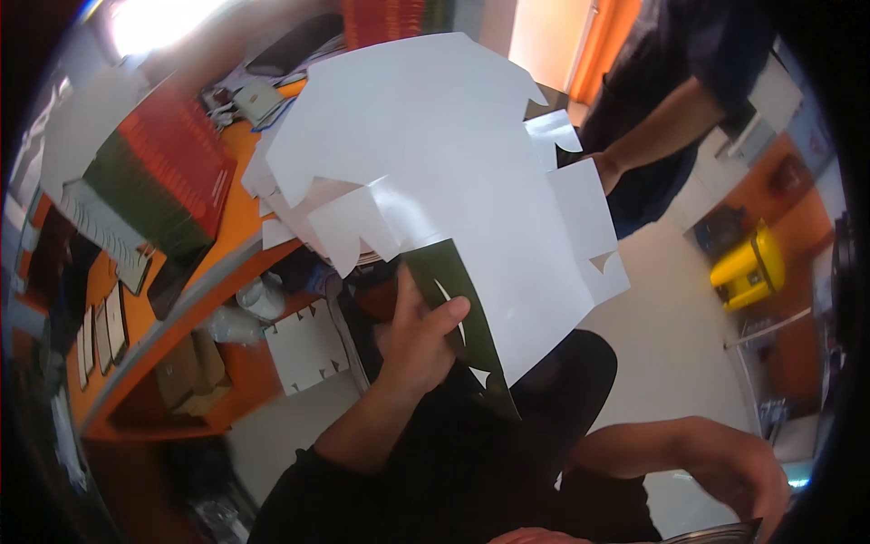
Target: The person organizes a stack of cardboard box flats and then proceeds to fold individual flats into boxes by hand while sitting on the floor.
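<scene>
- I see my left hand raised in the middle of the view, closed on a large die-cut cardboard carton blank, thumb on the near side and fingers curled behind a folded flap.
- The blank is white on the side facing me and dark green on the turned-back flap, so I judge it is held by that lower corner to keep the wide sheet upright and clear of my lap.
- The sheet fans upward and away from me, its notched tabs hanging along the left and right edges; it hides most of what lies behind it.
- My right hand is low at the bottom right, well apart from the blank, resting near a dark curved rim at the picture's edge. I cannot tell whether it is gripping anything, as the fingers run out of view.
- To my left stands an orange table bearing a stack of red and green flat cartons, piled edge to edge, seemingly so they stay within reach.
- A smaller white blank leans under the table edge.
- Another person's arm in a dark sleeve reaches in from the upper right, the hand just behind the sheet's right side.
- A yellow container sits on the floor at the far right.
</scene>
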A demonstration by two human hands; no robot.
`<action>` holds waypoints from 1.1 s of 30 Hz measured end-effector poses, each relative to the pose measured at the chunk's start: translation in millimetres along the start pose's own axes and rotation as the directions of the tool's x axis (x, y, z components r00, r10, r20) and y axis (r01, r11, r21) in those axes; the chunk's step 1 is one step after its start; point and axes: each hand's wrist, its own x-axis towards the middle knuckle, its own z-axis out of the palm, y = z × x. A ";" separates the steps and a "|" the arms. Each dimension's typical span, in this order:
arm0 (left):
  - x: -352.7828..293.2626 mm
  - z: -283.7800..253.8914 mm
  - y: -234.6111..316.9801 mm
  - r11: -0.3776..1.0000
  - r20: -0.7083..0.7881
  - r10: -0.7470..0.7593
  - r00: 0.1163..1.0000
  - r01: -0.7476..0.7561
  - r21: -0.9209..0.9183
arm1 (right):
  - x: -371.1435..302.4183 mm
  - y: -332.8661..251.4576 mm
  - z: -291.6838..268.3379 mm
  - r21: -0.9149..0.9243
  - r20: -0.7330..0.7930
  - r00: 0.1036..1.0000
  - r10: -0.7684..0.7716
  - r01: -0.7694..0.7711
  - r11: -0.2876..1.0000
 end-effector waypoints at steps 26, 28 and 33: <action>12.1 15.6 -9.6 0.956 -0.112 0.081 0.990 -0.109 -0.274 | -149.3 75.4 -39.0 -0.980 -0.191 0.978 0.084 -0.184 -0.077; 10.3 19.0 -16.6 0.946 -0.087 0.097 0.991 -0.119 -0.301 | -143.7 72.2 -35.0 -0.951 -0.299 0.951 0.085 -0.289 -0.108; 13.1 29.4 -17.6 0.919 -0.048 0.010 0.999 -0.028 -0.394 | -140.4 57.8 -47.3 -0.954 -0.222 0.965 0.140 -0.185 -0.238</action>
